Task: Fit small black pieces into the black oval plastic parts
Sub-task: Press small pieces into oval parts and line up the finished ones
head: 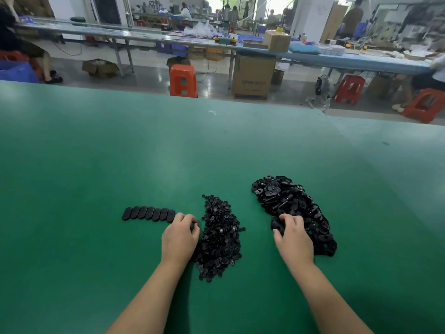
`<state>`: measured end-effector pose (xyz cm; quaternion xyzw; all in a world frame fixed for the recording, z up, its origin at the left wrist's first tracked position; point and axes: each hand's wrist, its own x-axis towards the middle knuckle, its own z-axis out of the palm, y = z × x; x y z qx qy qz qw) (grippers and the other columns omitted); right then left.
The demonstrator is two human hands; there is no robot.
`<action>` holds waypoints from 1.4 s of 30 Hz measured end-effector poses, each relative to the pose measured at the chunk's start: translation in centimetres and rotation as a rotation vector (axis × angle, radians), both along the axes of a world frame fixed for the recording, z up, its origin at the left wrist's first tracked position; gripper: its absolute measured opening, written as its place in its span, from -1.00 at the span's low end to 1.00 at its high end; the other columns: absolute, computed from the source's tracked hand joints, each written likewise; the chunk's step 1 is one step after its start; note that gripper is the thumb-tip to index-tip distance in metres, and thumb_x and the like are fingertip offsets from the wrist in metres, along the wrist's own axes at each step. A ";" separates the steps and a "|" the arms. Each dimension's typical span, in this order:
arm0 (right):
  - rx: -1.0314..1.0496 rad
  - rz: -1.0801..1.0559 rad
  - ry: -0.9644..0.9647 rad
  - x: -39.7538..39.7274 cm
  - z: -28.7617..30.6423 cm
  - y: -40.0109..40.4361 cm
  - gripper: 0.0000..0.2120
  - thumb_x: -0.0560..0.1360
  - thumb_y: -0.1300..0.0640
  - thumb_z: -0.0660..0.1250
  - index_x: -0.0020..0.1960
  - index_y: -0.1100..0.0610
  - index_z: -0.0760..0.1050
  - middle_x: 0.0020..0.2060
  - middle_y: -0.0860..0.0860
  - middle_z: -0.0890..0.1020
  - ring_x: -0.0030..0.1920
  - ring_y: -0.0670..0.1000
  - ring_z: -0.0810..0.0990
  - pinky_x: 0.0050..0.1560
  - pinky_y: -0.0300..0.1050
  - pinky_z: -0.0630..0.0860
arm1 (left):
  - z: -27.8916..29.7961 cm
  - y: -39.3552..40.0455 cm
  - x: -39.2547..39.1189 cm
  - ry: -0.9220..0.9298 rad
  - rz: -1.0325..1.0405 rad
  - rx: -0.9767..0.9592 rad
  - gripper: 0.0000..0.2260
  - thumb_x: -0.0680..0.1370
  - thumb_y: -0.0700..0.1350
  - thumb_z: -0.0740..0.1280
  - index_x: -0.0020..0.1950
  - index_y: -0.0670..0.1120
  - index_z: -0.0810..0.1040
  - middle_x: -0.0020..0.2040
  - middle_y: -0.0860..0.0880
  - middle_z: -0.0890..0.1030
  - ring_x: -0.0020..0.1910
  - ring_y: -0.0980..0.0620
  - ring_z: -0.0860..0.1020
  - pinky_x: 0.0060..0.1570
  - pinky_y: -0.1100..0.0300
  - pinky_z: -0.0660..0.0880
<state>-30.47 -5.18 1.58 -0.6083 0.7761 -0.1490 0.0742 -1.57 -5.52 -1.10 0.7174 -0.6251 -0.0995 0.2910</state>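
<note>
Seven finished ovals (148, 214) lined up at left; two big heaps remain. Left hand (179, 235) curls at the small pieces (220, 237), right hand (292, 235) clasps an oval part (277, 224)

A single wide-angle head camera looks forward and down from above the near edge of a green table (96, 165), close enough that both forearms enter from 6 o'clock and the left hand (179, 235) and right hand (292, 237) sit low in the frame. Toward 12 o'clock the view carries past the table's far edge to a workshop floor, distant and bowed by the lens.
</note>
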 end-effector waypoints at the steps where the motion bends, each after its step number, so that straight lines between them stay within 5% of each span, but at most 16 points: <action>1: 0.023 0.001 0.031 -0.3 0.0 -0.1 -0.63 0.63 0.02 0.32 0.41 0.05 0.39 0.26 0.00 0.43 -0.23 -0.02 0.56 -0.31 -0.18 0.43 | 0.0 0.0 0.0 0.002 -0.001 -0.001 -0.94 0.58 -0.11 0.35 -0.03 -0.07 0.61 -0.08 0.06 0.51 -0.36 0.07 0.50 -0.36 0.18 0.45; 5: 0.024 0.014 0.036 -0.4 0.3 -0.2 -0.71 0.64 0.06 0.32 0.35 0.02 0.45 0.18 -0.04 0.52 -0.09 -0.01 0.62 -0.18 -0.08 0.59 | 0.0 0.0 0.0 0.006 -0.007 -0.005 -0.93 0.59 -0.12 0.35 0.00 -0.08 0.61 -0.06 0.05 0.53 -0.34 0.07 0.52 -0.34 0.17 0.50; 9: -0.037 0.012 -0.079 -0.5 0.1 -0.2 -0.81 0.61 0.11 0.36 0.22 0.06 0.55 -0.03 -0.09 0.53 -0.20 -0.04 0.55 -0.25 -0.13 0.46 | 0.1 0.0 -0.1 0.011 -0.013 -0.016 -0.97 0.58 -0.14 0.35 -0.04 -0.08 0.58 -0.12 0.05 0.54 -0.33 0.08 0.51 -0.35 0.20 0.46; 15: -0.075 -0.084 -0.830 0.8 1.0 -0.6 -0.88 0.60 0.13 0.38 0.10 0.12 0.63 -0.14 0.00 0.66 -0.25 -0.05 0.59 -0.34 -0.21 0.50 | 0.1 0.0 0.0 0.067 0.020 0.007 -0.82 0.57 -0.18 0.36 -0.18 -0.04 0.40 -0.39 0.09 0.46 -0.45 0.15 0.43 -0.47 0.25 0.26; 19: 0.014 -0.101 -1.231 2.9 1.3 0.0 -0.89 0.65 0.22 0.29 0.13 0.17 0.57 -0.08 0.09 0.73 -0.28 0.00 0.68 -0.39 -0.18 0.58 | 0.1 0.1 0.0 0.091 0.007 -0.016 -0.84 0.60 -0.17 0.33 -0.16 -0.04 0.44 -0.34 0.10 0.48 -0.40 0.16 0.45 -0.41 0.20 0.36; 28: 0.001 -0.002 -1.200 5.4 -1.6 1.3 -0.68 0.67 0.31 0.20 0.35 0.01 0.39 -0.09 -0.02 0.76 -0.23 0.08 0.72 -0.20 -0.09 0.66 | 0.0 0.1 0.0 0.082 -0.033 -0.070 -0.94 0.62 -0.17 0.33 -0.02 -0.09 0.58 -0.13 0.08 0.54 -0.22 0.09 0.52 -0.20 0.19 0.46; 37: -0.089 0.024 -1.070 5.6 -2.0 2.3 -0.79 0.63 0.25 0.32 0.16 -0.03 0.51 -0.11 -0.10 0.73 -0.32 -0.03 0.67 -0.29 -0.17 0.63 | 0.0 0.2 -0.1 0.120 0.005 -0.122 -0.79 0.61 -0.27 0.31 0.20 -0.14 0.66 0.05 0.01 0.66 -0.04 0.04 0.62 -0.03 0.13 0.57; 42: -0.131 0.046 -1.025 5.6 -2.0 2.5 -0.96 0.60 0.19 0.40 -0.02 0.07 0.57 -0.31 0.01 0.65 -0.38 -0.07 0.58 -0.35 -0.21 0.57 | 0.1 0.2 0.2 0.161 0.023 -0.111 -0.84 0.59 -0.24 0.37 0.12 -0.11 0.70 0.01 0.03 0.69 -0.07 0.09 0.62 -0.05 0.25 0.51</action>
